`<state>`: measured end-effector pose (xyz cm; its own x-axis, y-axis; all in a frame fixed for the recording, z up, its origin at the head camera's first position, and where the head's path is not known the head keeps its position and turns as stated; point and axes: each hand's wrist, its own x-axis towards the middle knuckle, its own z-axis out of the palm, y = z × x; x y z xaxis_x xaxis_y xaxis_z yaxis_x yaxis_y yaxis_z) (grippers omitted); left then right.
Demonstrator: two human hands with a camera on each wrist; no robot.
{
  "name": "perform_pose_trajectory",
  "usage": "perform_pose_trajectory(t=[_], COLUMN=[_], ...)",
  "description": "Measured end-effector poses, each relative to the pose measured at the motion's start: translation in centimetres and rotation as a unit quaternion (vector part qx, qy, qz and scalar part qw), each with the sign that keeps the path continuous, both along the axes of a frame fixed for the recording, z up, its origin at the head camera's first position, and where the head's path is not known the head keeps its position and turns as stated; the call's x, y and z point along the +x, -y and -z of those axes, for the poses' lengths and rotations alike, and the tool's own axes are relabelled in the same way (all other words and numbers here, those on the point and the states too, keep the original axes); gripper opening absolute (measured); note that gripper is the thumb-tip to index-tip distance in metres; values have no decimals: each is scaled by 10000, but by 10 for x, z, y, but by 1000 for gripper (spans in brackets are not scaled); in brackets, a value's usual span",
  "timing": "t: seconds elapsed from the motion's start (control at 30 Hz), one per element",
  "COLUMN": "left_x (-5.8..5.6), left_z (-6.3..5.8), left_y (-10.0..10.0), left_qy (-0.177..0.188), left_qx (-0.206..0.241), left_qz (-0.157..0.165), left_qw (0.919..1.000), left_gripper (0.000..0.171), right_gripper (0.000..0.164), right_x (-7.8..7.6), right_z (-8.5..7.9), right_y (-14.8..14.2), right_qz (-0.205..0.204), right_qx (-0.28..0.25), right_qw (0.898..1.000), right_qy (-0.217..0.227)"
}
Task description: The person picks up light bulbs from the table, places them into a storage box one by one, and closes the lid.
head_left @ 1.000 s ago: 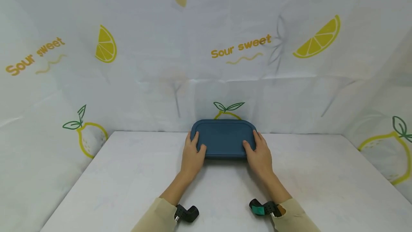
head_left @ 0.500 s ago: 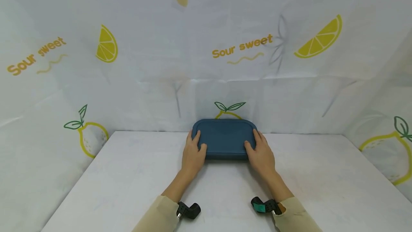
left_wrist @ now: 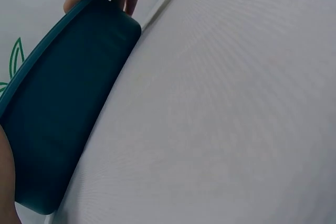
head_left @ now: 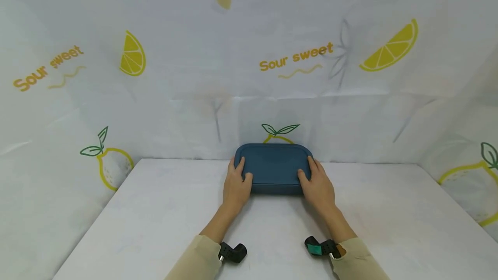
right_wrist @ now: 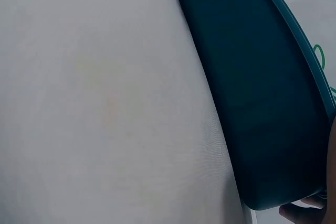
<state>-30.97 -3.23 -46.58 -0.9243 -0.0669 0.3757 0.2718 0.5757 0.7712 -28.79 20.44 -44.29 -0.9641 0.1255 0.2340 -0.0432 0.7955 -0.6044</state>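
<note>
A dark blue box [head_left: 276,165] with rounded corners and a flat, rimmed lid is at the far edge of the white table, its lid facing up and toward me. My left hand [head_left: 237,185] grips its left end, thumb over the near corner and fingers along the side. At the opposite end my right hand [head_left: 317,187] holds it the same way, thumb on the lid's edge. The left wrist view shows the smooth near wall of the box [left_wrist: 73,93] close along the table surface. In the right wrist view that wall [right_wrist: 257,87] fills the right side. The box's inside is hidden.
A white tabletop [head_left: 175,211] spreads out in front of the box and to both sides. Right behind it rises a white cloth backdrop [head_left: 194,64] printed with lemons and lettering. Black wrist cameras [head_left: 233,252] sit at both sleeves.
The box has tipped slightly, so more of its near wall shows under the lid. Both hands keep their hold on its ends. The head view has shifted a little.
</note>
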Motion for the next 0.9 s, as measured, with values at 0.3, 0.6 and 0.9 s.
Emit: perform_pose_trajectory(t=[0.3,0.6,0.9], left_x=[1,0,4], left_z=[-2,-6,10], left_y=[-1,7,14], left_qy=[-14,-166,193], left_qx=[-60,-149,202], left_qz=[22,-26,310], left_qw=[10000,9997,9991], left_gripper=[60,50,46], right_gripper=[65,66,73], right_x=[1,1,9], right_z=[3,0,9], right_y=[-1,-9,-20], right_qz=[56,-100,-658], right_qx=[-49,53,-402], right_qw=[9998,9999,9965], right_qy=[-186,-27,315])
